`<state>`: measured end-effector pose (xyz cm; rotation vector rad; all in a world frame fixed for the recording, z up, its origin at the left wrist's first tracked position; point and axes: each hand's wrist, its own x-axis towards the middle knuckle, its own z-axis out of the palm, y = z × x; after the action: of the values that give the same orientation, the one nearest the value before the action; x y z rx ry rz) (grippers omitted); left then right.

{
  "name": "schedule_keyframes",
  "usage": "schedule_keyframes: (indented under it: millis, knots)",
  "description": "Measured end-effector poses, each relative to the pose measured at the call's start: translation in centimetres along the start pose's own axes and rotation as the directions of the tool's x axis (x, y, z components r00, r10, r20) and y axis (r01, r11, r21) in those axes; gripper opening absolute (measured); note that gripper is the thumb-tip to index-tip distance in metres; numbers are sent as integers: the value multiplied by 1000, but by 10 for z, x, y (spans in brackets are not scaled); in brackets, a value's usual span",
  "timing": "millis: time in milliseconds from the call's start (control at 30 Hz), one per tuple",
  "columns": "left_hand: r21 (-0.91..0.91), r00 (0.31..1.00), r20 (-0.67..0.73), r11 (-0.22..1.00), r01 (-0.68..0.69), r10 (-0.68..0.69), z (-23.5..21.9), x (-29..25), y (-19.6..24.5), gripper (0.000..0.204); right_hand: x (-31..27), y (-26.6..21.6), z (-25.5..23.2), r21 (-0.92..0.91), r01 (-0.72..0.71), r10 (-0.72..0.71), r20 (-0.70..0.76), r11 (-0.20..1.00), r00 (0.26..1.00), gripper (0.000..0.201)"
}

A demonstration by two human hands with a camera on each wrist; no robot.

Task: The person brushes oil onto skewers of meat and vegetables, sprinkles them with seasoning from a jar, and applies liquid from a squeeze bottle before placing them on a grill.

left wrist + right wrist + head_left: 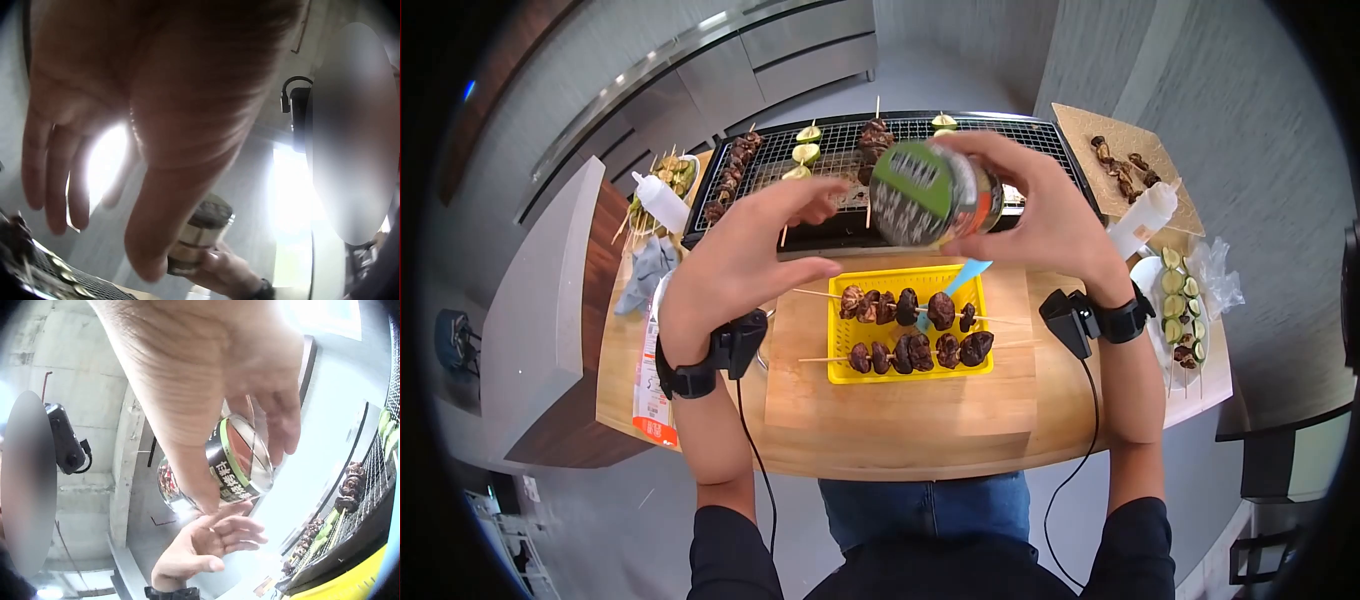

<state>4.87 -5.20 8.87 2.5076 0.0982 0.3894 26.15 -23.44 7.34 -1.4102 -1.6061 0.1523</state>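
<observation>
My right hand (1045, 205) holds a round jar (915, 195) with a green and dark label, tilted above the board. In the right wrist view, thumb and fingers grip the jar (234, 459) around its side. My left hand (745, 245) is beside it on the left, fingers spread and apart from the jar, holding nothing. Below both hands, a yellow plastic basket (835, 372) carries two skewers of dark brown mushroom-like pieces (920, 352). A light blue handle (968, 275) sticks out over the basket's back edge.
Behind the basket stands a black grill (830, 235) with skewers on its mesh. White squeeze bottles (660, 203) flank it on both sides. At right are a tan board (1090, 125) with dark pieces and a plate of green slices (1172, 280). A grey cloth (645, 270) lies left.
</observation>
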Motion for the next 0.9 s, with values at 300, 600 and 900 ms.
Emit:
schedule_keyframes:
  millis: [300, 600, 900]
  knots:
    - [84, 950, 276, 988, 130, -148, 10, 2, -12, 33, 1, -4, -1, -104, -70, 86, 151, 992, 985, 59]
    - [130, 920, 298, 966, 223, -253, 11, 3, -14, 23, -3, 8, -18, -162, -11, 49, 232, 987, 972, 59]
    - [134, 910, 299, 956, 259, -288, 13, 4, -15, 23, -9, 9, -31, -255, -48, 131, 319, 966, 939, 60]
